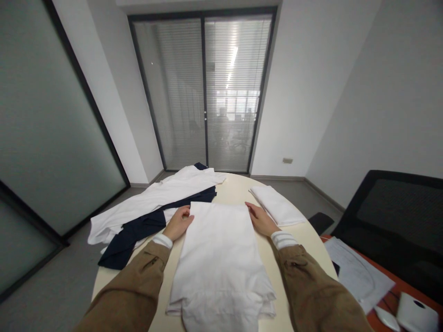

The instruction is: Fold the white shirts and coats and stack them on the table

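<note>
A white shirt (219, 249), folded into a long panel, lies flat on the round cream table (235, 182) in front of me. At its far left corner, my left hand (178, 223) has thumb and fingers curled in on the edge. My right hand (262, 220) pinches the far right corner, the fingertips on the cloth's border. The near end of the shirt is wider, with loose layers showing at both sides. Just beyond my right hand rests a folded white garment (278, 206).
On the table's left lie white clothes (155, 196) and navy clothes (143, 227) in a loose pile, partly over the edge. To the right are a black mesh chair (398, 221), papers (360, 272), a white mouse (386, 318) and a white device (417, 313) on a reddish desk.
</note>
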Available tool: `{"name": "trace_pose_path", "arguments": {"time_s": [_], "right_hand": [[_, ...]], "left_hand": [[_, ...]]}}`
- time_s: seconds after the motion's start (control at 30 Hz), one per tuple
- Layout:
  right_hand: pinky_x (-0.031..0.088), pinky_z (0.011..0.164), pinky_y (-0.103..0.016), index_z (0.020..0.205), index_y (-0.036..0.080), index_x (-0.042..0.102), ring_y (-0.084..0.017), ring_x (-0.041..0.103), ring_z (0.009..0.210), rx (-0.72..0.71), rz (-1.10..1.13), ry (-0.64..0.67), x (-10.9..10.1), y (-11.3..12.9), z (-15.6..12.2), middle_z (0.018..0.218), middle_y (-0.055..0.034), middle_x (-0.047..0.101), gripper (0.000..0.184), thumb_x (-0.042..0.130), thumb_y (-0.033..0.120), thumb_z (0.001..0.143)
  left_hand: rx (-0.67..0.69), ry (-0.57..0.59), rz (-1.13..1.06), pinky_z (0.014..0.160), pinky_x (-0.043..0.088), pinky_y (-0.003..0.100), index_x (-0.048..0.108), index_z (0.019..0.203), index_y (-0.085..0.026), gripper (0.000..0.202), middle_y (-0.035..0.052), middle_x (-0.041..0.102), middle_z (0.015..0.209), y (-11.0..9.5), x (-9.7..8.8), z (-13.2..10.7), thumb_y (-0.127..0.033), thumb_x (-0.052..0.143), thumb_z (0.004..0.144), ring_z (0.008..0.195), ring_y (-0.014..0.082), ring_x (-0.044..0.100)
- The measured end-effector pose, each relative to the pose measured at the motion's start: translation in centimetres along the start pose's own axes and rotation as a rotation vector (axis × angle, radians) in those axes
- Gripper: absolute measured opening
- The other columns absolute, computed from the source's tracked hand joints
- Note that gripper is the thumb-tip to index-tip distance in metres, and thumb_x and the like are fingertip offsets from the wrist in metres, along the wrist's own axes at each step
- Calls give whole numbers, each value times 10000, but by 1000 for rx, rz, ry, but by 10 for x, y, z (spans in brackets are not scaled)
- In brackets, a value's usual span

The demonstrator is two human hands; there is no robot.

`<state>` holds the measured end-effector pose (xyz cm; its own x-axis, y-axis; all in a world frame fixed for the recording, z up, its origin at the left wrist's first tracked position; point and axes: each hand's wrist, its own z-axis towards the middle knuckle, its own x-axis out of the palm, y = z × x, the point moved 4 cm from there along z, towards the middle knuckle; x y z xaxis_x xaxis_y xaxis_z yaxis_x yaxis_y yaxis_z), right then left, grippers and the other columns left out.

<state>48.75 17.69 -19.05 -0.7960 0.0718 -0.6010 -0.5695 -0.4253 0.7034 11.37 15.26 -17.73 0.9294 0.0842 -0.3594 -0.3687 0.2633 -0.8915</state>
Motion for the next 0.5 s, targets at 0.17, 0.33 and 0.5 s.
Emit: {"name": "trace_pose_path", "arguments": {"time_s": [0.17, 0.33, 0.5], "right_hand": [[522, 887, -405, 1349, 235, 536, -224, 660, 943, 62, 198, 29, 5, 3, -1, 1094, -100, 687, 485, 558, 375, 885], [542, 782, -352, 1226, 200, 591, -201, 667, 870, 164, 421, 81, 5, 13, 2, 1118, -99, 677, 472, 643, 406, 805], [533, 679, -312, 1163, 229, 609, -195, 672, 780, 179, 492, 96, 7, 20, -2, 962, -63, 717, 410, 608, 462, 826]], "left_hand": [[-82, 17, -171, 827, 497, 358, 644, 727, -192, 281, 57, 713, 857, 1, 3, 2, -467, 607, 778, 934, 275, 643], [-99, 40, -485, 807, 514, 321, 644, 931, -184, 283, 27, 713, 910, -3, 7, -1, -420, 610, 778, 885, 226, 663], [-125, 55, -663, 768, 525, 299, 480, 1340, -230, 737, 40, 730, 993, -13, 10, -5, -310, 791, 676, 850, 208, 697]]}}
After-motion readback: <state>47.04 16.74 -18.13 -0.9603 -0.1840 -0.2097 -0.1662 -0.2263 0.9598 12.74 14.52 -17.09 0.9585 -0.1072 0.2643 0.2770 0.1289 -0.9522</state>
